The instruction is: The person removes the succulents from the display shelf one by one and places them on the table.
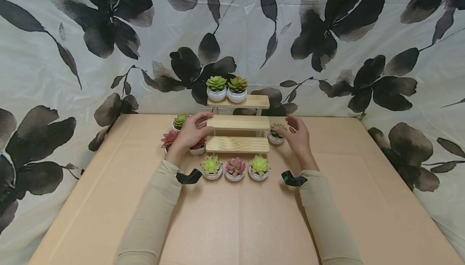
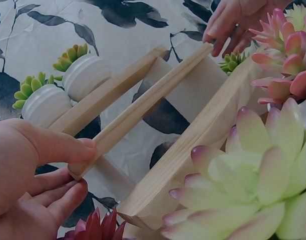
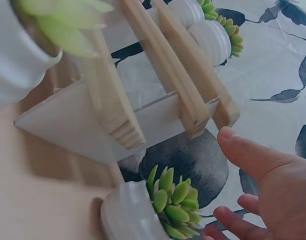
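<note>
A three-tier wooden display stand (image 1: 237, 144) with pale side panels stands toward the table's back. My left hand (image 1: 190, 136) pinches the left end of the middle shelf (image 2: 142, 107), thumb on top and fingers underneath. On the other side, my right hand (image 1: 298, 137) is held with its fingers apart and holds nothing. In the right wrist view its thumb tip overlaps the end of the top shelf (image 3: 225, 112). Below that hand, a green succulent in a white pot (image 3: 125, 210) stands beside the stand. Two more potted succulents (image 1: 216, 94) sit on the top shelf.
In front of the stand is a row of three white-potted succulents, green (image 1: 212, 168), pink (image 1: 235, 169) and green (image 1: 258, 168). Several others, including a red one (image 1: 169, 139), cluster by my left wrist. A floral cloth (image 1: 254, 34) hangs behind the wooden table (image 1: 232, 224).
</note>
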`<state>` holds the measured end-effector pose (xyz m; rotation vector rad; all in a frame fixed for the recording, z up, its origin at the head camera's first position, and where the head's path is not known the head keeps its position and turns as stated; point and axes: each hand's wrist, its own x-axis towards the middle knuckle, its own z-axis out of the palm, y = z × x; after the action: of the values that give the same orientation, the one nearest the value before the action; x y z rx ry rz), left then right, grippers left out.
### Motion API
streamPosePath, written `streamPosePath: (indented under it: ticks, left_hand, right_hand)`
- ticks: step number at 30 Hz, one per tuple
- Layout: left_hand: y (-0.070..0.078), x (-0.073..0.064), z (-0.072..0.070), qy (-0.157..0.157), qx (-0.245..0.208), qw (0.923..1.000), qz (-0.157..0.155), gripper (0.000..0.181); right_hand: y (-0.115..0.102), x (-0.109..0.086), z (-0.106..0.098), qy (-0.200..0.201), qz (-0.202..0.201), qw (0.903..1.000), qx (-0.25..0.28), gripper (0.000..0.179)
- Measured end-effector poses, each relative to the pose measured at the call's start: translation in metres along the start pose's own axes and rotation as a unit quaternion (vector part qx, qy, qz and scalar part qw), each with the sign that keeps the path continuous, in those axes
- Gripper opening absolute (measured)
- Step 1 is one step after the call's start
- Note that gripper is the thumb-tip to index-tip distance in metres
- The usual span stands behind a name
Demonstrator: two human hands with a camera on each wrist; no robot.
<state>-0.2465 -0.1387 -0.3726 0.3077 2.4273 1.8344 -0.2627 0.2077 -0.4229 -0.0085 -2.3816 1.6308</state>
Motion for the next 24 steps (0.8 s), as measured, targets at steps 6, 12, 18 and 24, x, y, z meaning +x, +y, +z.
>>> streamPosePath:
  ticks: [6,12,18,24]
  left_hand:
    - [-0.001,0.003,0.001,0.002,-0.001,1.0000,0.004,0.048]
    - [-0.002,0.006,0.002,0.005,-0.001,1.0000,0.002,0.048]
    - [-0.002,0.008,0.003,0.007,-0.001,1.0000,0.005,0.048]
    - [-0.002,0.010,0.004,0.010,0.001,0.9999,0.009,0.048]
  right_hand:
    - [-0.005,0.003,-0.001,0.006,-0.011,0.9999,0.003,0.067]
    - [-0.010,0.005,-0.002,0.011,-0.009,0.9998,0.011,0.065]
    - [-0.019,0.009,-0.001,0.006,-0.017,0.9993,0.032,0.061]
    - [-0.028,0.014,0.004,-0.005,-0.036,0.9983,0.046,0.059]
